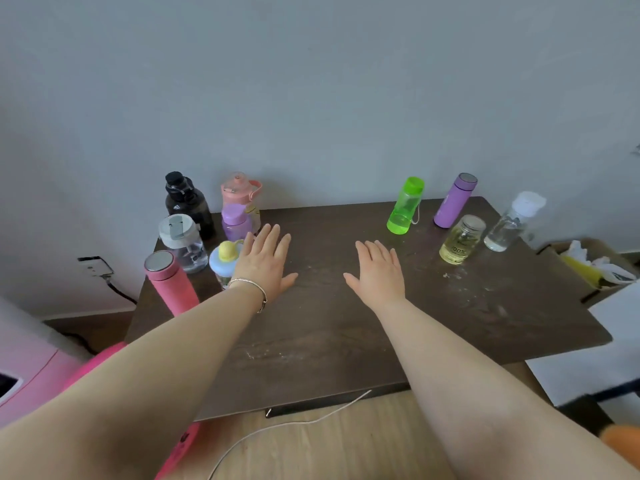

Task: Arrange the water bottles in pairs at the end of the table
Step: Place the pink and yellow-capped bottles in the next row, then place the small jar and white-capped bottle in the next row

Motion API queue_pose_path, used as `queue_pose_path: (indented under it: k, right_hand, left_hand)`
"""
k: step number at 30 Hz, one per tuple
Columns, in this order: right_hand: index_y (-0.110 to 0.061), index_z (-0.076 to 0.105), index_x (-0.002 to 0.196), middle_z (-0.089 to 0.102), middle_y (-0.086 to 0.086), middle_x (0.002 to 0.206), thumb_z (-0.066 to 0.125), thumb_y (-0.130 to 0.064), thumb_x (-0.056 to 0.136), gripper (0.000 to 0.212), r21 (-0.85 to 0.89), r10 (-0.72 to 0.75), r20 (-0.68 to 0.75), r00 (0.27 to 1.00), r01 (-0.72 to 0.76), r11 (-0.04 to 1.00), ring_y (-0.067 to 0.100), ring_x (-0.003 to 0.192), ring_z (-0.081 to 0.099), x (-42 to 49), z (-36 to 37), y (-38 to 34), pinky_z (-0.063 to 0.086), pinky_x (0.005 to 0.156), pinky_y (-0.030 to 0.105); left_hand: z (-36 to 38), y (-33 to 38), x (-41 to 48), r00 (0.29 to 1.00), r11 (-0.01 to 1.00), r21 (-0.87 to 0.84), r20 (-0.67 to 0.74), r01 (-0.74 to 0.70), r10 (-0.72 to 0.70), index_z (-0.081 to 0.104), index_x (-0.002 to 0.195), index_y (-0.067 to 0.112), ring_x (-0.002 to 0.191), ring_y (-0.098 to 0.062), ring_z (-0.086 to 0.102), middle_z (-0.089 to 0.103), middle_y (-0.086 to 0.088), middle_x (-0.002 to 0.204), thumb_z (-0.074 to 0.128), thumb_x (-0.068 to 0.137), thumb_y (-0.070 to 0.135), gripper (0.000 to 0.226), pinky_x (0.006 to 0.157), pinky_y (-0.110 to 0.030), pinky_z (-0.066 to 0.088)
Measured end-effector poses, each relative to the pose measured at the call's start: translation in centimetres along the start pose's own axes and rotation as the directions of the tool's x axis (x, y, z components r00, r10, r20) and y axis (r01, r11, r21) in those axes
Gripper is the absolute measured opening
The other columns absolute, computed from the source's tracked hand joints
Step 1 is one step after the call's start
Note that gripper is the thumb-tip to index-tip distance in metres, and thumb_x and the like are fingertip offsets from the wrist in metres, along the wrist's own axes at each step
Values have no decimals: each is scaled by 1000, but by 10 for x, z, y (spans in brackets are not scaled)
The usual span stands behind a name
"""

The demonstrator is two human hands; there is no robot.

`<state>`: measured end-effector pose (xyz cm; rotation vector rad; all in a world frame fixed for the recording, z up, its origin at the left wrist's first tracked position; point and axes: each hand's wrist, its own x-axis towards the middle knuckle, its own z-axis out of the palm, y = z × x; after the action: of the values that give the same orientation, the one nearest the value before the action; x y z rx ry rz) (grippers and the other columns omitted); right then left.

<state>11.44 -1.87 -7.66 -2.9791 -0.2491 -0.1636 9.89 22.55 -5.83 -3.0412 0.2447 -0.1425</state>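
Presently, head view only: both hands are held flat, palms down, fingers spread, nothing gripped. Left hand [266,263] is poised w/ fingertips just beside the left cluster of bottles: lilac bottle [236,223] just beyond them, blue-lidded cup [225,263] just left, pink flask [171,284] further left. Right hand [379,271] is well apart from the green bottle [405,206], purple flask [454,200], yellow jar [461,240], clear bottle [512,223], all ahead-right of its fingers. Bottles are stood upright on the table [329,323]. Left hand is judged nearer.
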Motion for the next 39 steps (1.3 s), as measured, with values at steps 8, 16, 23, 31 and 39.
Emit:
queue_pose_path:
  k: [8,16,23,31,39]
  right_hand:
    - [-14,38,151,44,9,154,61,-52,93,73,76,170,-35,985,-167,983,28,147,33,-32,-27,169,22,123,47]
    - [-14,35,152,42,7,157,60,-53,93,75,138,351,-34,936,-344,929,26,151,28,-47,-44,302,19,124,47]
    - [-14,35,153,40,8,158,60,-55,93,76,135,417,-55,907,-407,904,27,150,31,-28,-52,357,20,124,47]
    - [-16,38,150,45,8,154,61,-58,91,76,99,470,-102,877,-462,882,28,146,38,31,-51,396,28,122,47]
    - [-15,42,145,51,11,146,70,-52,88,73,159,535,-168,828,-512,844,29,138,46,82,-52,422,35,117,44]
  left_hand:
    - [-5,158,38,998,999,-9,41,54,-53,12,153,15,149,-29,2,11,-9,161,40,92,61,82,120,-50,8]
    - [-5,277,83,998,997,-73,62,22,-17,13,153,16,149,-28,2,11,-7,162,40,92,62,81,120,-48,8]
    - [-6,320,134,998,995,-89,48,-38,42,16,152,15,149,-30,5,15,-9,160,45,90,61,83,120,-49,10]
    - [0,353,215,986,978,-133,10,-161,164,13,153,16,148,-30,10,15,-9,160,45,89,62,85,120,-47,12]
    - [19,370,288,964,943,-219,39,-250,264,13,152,16,149,-31,8,13,-11,161,48,89,60,85,120,-47,14]
